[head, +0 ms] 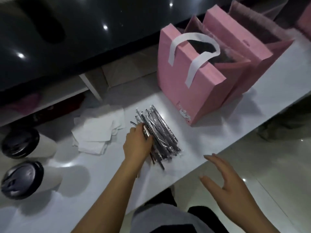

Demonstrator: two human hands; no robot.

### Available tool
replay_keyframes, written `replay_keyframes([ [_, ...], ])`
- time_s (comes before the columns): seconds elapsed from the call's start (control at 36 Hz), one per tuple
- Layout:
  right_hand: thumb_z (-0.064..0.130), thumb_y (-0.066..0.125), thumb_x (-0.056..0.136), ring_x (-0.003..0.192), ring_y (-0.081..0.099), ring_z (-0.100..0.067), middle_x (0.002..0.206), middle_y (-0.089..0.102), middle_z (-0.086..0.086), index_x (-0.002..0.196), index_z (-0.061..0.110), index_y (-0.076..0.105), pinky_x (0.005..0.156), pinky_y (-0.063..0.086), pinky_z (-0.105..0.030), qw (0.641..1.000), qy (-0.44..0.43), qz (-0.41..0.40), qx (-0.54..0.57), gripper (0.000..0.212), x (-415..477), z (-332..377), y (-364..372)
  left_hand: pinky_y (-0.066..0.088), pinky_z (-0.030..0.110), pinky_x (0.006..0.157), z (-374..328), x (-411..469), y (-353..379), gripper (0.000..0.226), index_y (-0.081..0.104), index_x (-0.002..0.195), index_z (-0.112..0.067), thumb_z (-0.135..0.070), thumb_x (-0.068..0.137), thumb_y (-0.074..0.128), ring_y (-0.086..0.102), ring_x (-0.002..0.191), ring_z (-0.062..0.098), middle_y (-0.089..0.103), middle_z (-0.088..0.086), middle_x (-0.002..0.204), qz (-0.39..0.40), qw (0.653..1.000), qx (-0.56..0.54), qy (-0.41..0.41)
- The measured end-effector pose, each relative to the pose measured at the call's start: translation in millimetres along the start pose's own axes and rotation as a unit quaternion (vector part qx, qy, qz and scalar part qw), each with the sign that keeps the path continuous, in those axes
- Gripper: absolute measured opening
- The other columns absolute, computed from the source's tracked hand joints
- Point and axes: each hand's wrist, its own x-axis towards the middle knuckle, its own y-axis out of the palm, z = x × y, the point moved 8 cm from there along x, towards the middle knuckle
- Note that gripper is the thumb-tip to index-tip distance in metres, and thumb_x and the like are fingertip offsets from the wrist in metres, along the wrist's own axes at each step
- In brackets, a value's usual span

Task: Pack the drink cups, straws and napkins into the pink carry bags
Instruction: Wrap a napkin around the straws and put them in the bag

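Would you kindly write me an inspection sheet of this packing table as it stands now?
Surface: white table, glossy.
Job's things: far cup and near cup, both with dark lids, at the left edge. Napkins lie in a loose pile. Wrapped straws lie in a heap beside them. Pink bags stand open at the far right, the front one with a white handle.
Clutter: nothing seen.
Hands: left hand grips a few straws. Right hand is open, above the table's near edge, holding nothing.
Cables: nothing seen.
Surroundings: dark glossy counter behind the table, pale tiled floor to the right.
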Motion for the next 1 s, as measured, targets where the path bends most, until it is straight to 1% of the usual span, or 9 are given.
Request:
replay_keyframes([
  [0.06, 0.040, 0.067, 0.087, 0.139, 0.027, 0.006, 0.150, 0.033, 0.024, 0.131, 0.049, 0.049, 0.084, 0.033, 0.004, 1.000, 0.000, 0.016, 0.007, 0.048, 16.1, 5.3, -1.7, 0.048, 0.036, 0.078, -1.1, 6.2, -1.3, 0.057, 0.039, 0.146, -0.026, -0.025, 0.093, 0.060, 0.060, 0.108, 0.028, 0.058, 0.008, 0.126, -0.004, 1.000, -0.010, -0.009],
  [0.19, 0.044, 0.067, 0.087, 0.134, 0.028, 0.011, 0.148, 0.032, 0.028, 0.131, 0.049, 0.049, 0.104, 0.027, -0.016, 0.993, -0.046, 0.109, -0.002, 0.048, 58.3, 14.0, 10.4, 0.049, 0.032, 0.073, 9.9, 6.2, -3.2, 0.067, 0.034, 0.150, -0.031, -0.007, 0.093, 0.058, 0.064, 0.099, 0.028, 0.060, 0.008, 0.127, -0.023, 0.996, -0.069, -0.054],
  [0.33, 0.046, 0.065, 0.089, 0.119, 0.037, 0.024, 0.132, 0.034, 0.044, 0.127, 0.054, 0.045, 0.094, 0.030, -0.006, 0.969, -0.109, 0.219, -0.030, 0.043, 95.6, 33.3, 18.1, 0.043, 0.019, 0.056, 23.1, -13.4, -16.3, 0.074, 0.035, 0.149, -0.033, -0.001, 0.089, 0.063, 0.061, 0.080, 0.010, 0.062, -0.001, 0.113, -0.075, 0.966, -0.185, -0.163],
  [0.42, 0.044, 0.066, 0.090, 0.122, 0.043, 0.012, 0.128, 0.043, 0.041, 0.130, 0.051, 0.050, 0.100, 0.035, -0.016, 0.949, -0.140, 0.279, -0.044, 0.044, 109.7, 48.7, 19.5, 0.046, 0.019, 0.059, 26.6, -36.6, -31.0, 0.068, 0.046, 0.141, -0.031, 0.001, 0.085, 0.068, 0.063, 0.080, 0.007, 0.064, -0.001, 0.105, -0.131, 0.933, -0.256, -0.218],
  [0.53, 0.044, 0.069, 0.088, 0.116, 0.050, 0.012, 0.127, 0.056, 0.031, 0.127, 0.047, 0.057, 0.101, 0.043, -0.021, 0.926, -0.171, 0.334, -0.038, 0.042, 122.5, 69.5, 21.7, 0.060, 0.038, 0.076, 21.8, -64.3, -41.9, 0.052, 0.062, 0.123, -0.024, 0.002, 0.080, 0.074, 0.072, 0.079, 0.021, 0.071, 0.008, 0.095, -0.186, 0.881, -0.351, -0.257],
  [0.64, 0.030, 0.075, 0.085, 0.102, 0.063, 0.006, 0.111, 0.069, 0.020, 0.115, 0.041, 0.066, 0.095, 0.052, -0.023, 0.913, -0.162, 0.371, 0.038, 0.033, 127.6, 91.3, 32.4, 0.062, 0.040, 0.077, -7.9, -79.0, -48.4, 0.039, 0.070, 0.109, -0.015, 0.010, 0.079, 0.073, 0.072, 0.073, 0.022, 0.071, 0.004, 0.078, -0.204, 0.812, -0.499, -0.226],
  [0.72, 0.013, 0.076, 0.084, 0.089, 0.070, -0.007, 0.099, 0.076, 0.003, 0.107, 0.028, 0.072, 0.078, 0.058, -0.021, 0.902, -0.128, 0.396, 0.113, 0.028, 120.4, 106.1, 42.1, 0.061, 0.040, 0.078, -33.0, -85.8, -50.9, 0.036, 0.070, 0.106, -0.011, 0.012, 0.079, 0.073, 0.070, 0.074, 0.021, 0.067, 0.002, 0.073, -0.207, 0.785, -0.552, -0.190],
  [0.83, 0.001, 0.075, 0.082, 0.077, 0.072, -0.021, 0.083, 0.076, -0.010, 0.099, 0.012, 0.076, 0.063, 0.055, -0.020, 0.907, -0.081, 0.361, 0.202, 0.020, 120.7, 113.6, 45.6, 0.058, 0.030, 0.074, -43.5, -93.9, -50.7, 0.033, 0.070, 0.103, -0.007, 0.013, 0.077, 0.074, 0.070, 0.075, 0.017, 0.067, 0.003, 0.074, -0.224, 0.768, -0.577, -0.164],
  [1.0, -0.002, 0.076, 0.080, 0.082, 0.074, -0.012, 0.084, 0.078, -0.003, 0.095, 0.013, 0.078, 0.071, 0.055, -0.016, 0.899, -0.089, 0.392, 0.174, 0.022, 116.0, 123.6, 56.6, 0.055, 0.024, 0.072, -34.8, -99.0, -50.1, 0.031, 0.071, 0.100, -0.008, 0.010, 0.076, 0.076, 0.069, 0.076, 0.017, 0.068, 0.005, 0.075, -0.247, 0.764, -0.577, -0.153],
])
